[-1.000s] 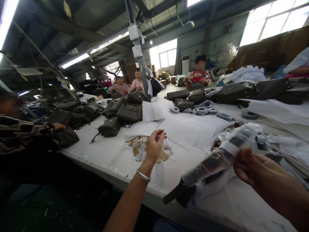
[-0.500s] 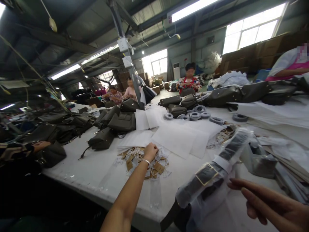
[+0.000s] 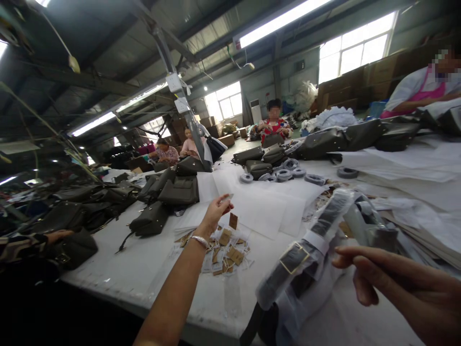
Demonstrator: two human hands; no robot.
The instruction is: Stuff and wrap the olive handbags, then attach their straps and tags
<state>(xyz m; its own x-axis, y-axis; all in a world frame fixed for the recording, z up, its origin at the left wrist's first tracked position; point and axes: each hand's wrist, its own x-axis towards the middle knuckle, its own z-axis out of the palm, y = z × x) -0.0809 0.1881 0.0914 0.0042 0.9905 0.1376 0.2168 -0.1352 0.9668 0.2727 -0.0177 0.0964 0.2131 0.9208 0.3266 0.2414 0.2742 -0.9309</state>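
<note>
My left hand (image 3: 217,210) is pinched closed above a pile of hang tags (image 3: 225,252). A single brown hang tag (image 3: 233,221) dangles just below its fingertips; the string is too thin to make out clearly. Lower right, my right hand (image 3: 392,283) has its fingers stretched out, with nothing visible between thumb and forefinger. Beside those fingertips is a dark bag (image 3: 264,319) with a gold rectangular buckle (image 3: 294,258), partly covered in translucent wrapping. Whether the right fingers touch the wrapping, I cannot tell.
White sheets (image 3: 262,209) lie behind the tags, with wrapped rings (image 3: 284,174) beyond. Dark bags (image 3: 180,190) are heaped left and along the back. A grey tape dispenser (image 3: 374,226) stands right. At left, a co-worker's hand (image 3: 59,235) rests on a bag. Other people sit farther off.
My left hand has risen out of the tag pile, and one hang tag now hangs under it. My right hand has shifted slightly left and up in view. The camera view has turned slightly.
</note>
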